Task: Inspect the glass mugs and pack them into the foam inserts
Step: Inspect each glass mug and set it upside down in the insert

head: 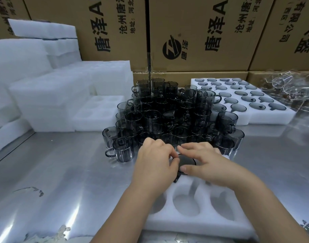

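Observation:
A white foam insert (199,223) with round pockets lies on the metal table right in front of me. One smoky grey glass mug (186,161) sits in a far pocket of it, seen from above. My left hand (155,165) and my right hand (204,165) both rest on that mug's rim, fingers curled around it from either side. Just beyond them stands a large pile of the same grey mugs (167,114), stacked in layers. A lone mug (123,149) with its handle to the left stands at the pile's near left corner.
A filled foam insert (244,100) with several mugs lies at the back right, next to clear glass pieces (290,88). Stacks of empty foam inserts (50,95) stand at the left. Cardboard cartons (194,32) wall off the back. The steel table (62,172) is reflective.

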